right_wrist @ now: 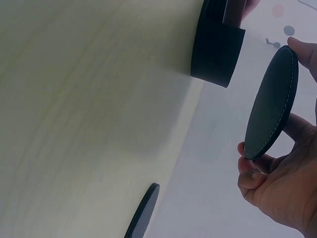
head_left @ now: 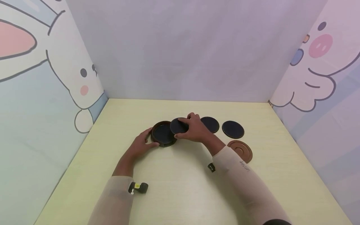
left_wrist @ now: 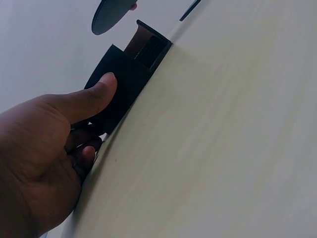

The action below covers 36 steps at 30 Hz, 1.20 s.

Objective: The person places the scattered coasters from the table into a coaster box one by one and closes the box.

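Observation:
My left hand (head_left: 139, 145) grips the left side of a dark round coaster holder (head_left: 166, 144), its thumb against the outer wall (left_wrist: 121, 91) in the left wrist view. The holder stands upright on the table, with a slot in its side and several dark layers showing through. My right hand (head_left: 195, 128) pinches a black round coaster (right_wrist: 271, 106) by its edge, thumb on one side and fingers on the other. Pale stitching runs along the coaster's rim. Tilted, it hangs above the table beside the holder, overlapping the holder's right rim in the head view.
Two more black coasters, one behind my right hand (head_left: 211, 124) and another farther right (head_left: 233, 129), lie flat on the pale table (head_left: 174, 187). A brown round disc (head_left: 242, 150) with a raised ring lies near my right sleeve. Cartoon-printed cloth walls (head_left: 185, 53) enclose the table.

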Each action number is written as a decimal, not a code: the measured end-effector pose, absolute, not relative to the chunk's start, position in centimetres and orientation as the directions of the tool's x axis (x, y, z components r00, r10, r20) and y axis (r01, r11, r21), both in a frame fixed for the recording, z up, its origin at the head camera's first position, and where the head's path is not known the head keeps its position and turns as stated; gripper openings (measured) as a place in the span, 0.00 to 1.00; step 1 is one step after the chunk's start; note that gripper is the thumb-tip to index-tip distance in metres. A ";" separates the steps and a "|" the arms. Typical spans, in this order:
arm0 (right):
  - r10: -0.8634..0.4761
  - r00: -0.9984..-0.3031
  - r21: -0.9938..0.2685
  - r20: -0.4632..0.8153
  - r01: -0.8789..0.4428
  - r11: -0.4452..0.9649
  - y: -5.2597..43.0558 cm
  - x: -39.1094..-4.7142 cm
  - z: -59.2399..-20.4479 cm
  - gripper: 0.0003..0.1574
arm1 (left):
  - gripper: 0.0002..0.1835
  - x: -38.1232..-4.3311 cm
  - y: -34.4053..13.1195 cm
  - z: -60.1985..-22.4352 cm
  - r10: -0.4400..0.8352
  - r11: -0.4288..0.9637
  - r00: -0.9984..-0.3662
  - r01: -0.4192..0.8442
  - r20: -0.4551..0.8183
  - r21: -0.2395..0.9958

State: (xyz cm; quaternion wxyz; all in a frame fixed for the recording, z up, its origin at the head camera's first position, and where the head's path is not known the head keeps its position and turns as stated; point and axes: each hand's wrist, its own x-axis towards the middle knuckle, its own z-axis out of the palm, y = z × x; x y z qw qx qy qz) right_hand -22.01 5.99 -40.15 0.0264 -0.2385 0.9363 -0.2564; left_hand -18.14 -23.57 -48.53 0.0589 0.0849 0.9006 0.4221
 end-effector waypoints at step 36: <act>-0.509 -0.861 -0.314 0.016 -0.488 0.815 -0.5 -22.0 -41.4 0.51 | 0.54 -18.0 -23.4 -48.3 0.192 0.654 -0.979 0.072 -0.073 0.753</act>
